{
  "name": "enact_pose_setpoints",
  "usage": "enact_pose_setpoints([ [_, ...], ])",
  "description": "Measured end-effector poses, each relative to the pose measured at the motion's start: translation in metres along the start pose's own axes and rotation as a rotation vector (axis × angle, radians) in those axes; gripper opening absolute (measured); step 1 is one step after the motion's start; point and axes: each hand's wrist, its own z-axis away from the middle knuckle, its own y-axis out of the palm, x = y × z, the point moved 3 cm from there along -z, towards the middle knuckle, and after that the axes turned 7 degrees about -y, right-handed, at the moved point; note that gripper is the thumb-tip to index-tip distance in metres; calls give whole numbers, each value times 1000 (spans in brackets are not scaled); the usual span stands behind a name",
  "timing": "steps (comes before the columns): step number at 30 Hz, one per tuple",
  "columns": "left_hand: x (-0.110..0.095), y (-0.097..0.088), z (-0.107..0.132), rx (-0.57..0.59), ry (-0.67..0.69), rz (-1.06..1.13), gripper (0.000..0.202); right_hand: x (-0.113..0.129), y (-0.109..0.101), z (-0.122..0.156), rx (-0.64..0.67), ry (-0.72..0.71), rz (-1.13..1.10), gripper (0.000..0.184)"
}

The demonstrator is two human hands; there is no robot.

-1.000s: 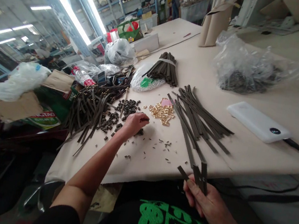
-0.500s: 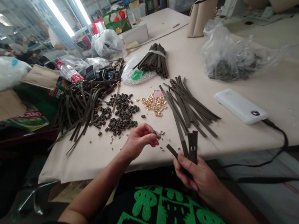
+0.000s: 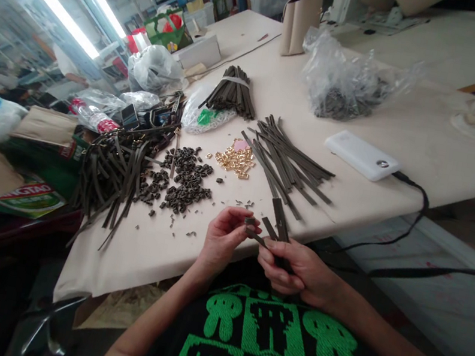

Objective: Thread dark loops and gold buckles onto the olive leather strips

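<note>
My left hand [image 3: 227, 238] pinches a small dark strap loop [image 3: 250, 221] between thumb and fingertips, at the end of one dark strap. My right hand [image 3: 291, 266] is closed around several dark straps [image 3: 280, 218], one of which points left to the loop. Whether the strap end is inside the loop I cannot make out. Beyond the hands lie a pile of loose dark loops [image 3: 189, 179], a heap of gold buckles [image 3: 235, 159] and a spread of loose dark straps [image 3: 295, 157] on the pale table [image 3: 150, 266].
A banded bundle of straps [image 3: 233, 92] stands behind the buckles. Finished-looking straps [image 3: 111, 169] hang over the left edge. A clear plastic bag [image 3: 348, 87], a white power bank [image 3: 362, 155] with a black cable [image 3: 424, 203] and a beige bag [image 3: 297, 24] are farther right.
My left hand has brought the loop right to the strap end, and my right hand has moved left towards it. The view has shifted slightly.
</note>
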Motion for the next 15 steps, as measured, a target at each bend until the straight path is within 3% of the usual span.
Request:
enact_pose_setpoints([
  [4,0,1,2,-13,2,-13,18,-1,-1,3,-31,-34,19,34],
  [10,7,3,12,-29,-68,19,25,-2,-4,3,-276,-195,252,37],
  [15,12,4,11,-114,-138,103,27,-3,-4,1,-333,-234,418,40],
])
